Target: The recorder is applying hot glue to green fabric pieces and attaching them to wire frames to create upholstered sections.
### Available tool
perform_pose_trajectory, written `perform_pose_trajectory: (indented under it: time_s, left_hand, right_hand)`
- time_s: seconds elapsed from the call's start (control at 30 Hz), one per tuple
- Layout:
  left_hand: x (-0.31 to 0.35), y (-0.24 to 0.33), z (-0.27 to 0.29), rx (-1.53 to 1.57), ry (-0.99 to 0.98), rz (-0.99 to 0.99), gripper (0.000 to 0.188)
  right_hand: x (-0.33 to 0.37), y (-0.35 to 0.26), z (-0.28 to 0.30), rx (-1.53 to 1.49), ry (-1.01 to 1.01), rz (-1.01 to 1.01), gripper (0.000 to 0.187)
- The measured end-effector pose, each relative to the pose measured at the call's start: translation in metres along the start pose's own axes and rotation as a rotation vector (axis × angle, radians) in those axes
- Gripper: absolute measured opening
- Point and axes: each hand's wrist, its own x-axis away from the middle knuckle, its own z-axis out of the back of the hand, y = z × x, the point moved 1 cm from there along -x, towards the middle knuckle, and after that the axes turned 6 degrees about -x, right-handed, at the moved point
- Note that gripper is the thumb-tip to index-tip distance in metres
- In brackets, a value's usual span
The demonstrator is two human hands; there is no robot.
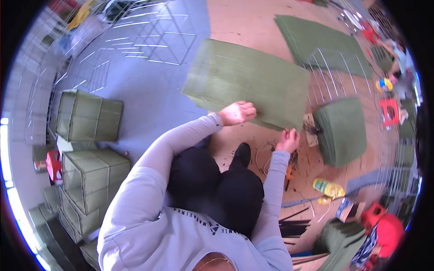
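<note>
A green fabric cover (244, 77), boxy and partly see-through at its left end, spreads in front of me; thin straight lines show through it. My left hand (237, 113) is closed, its fingers curled at the cover's near edge. Whatever those fingers hold is hidden. Farther right, my right hand (288, 141) pinches the near right corner of the green fabric. Close beside that hand lies a piece of tan cardboard (310, 131), with a thick folded stack of green fabric (341, 131) just past it.
Covered wire frames (92, 174) pile up at left, and bare wire frames (165, 40) stand at far left. A wire rack (332, 74) is beside more green sheets (316, 40). A yellow packet (328, 188) lies at right. Another person (389, 237) in red is at lower right.
</note>
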Motion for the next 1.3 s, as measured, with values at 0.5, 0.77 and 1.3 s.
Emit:
perform_pose_trajectory:
  time_s: [0.5,0.77,1.3]
  left_hand:
    - [0.021,-0.004,0.018,-0.013,0.018,0.089,0.038]
    - [0.104,-0.046,0.060,-0.220,0.019,0.560,0.036]
    - [0.144,-0.020,0.055,-0.126,0.031,0.593,0.024]
  right_hand:
    - [0.008,0.018,-0.023,0.171,-0.124,-0.128,0.016]
    - [0.009,0.018,-0.023,0.153,-0.167,-0.131,0.016]
    - [-0.004,0.030,-0.012,-0.028,-0.218,-0.213,0.008]
